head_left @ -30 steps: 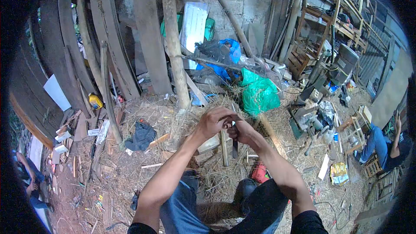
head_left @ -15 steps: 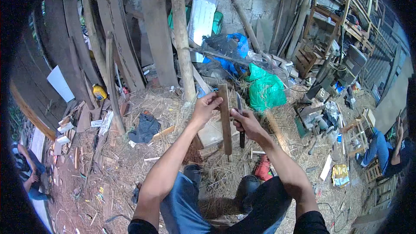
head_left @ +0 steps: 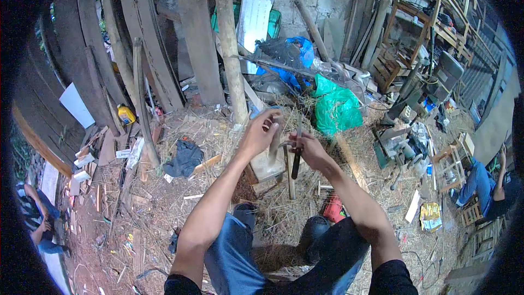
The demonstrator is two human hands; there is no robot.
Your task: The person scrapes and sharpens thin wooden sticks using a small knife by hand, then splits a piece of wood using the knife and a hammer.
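My left hand (head_left: 262,133) is closed around a wooden strip (head_left: 274,145), which is smeared by motion and seen nearly end-on. Just to its right, my right hand (head_left: 310,150) grips a knife (head_left: 296,165), its dark handle low and its blade pointing up and away from me. Below and between the hands rests a hammer (head_left: 291,180) with a wooden handle. A pale block (head_left: 267,166) sits on the ground beyond my knees, partly hidden by the left hand and the strip.
Straw and wood scraps cover the ground. A green plastic bag (head_left: 337,109) lies ahead, and a red tool (head_left: 333,208) is near my right knee. A dark cloth (head_left: 185,158) lies left. A wooden post (head_left: 226,43) stands ahead. People sit at both edges.
The wooden strip has turned from upright, broad side showing, to a foreshortened, blurred pose, uncovering the hammer. The knife has dropped slightly and tilted in my right hand.
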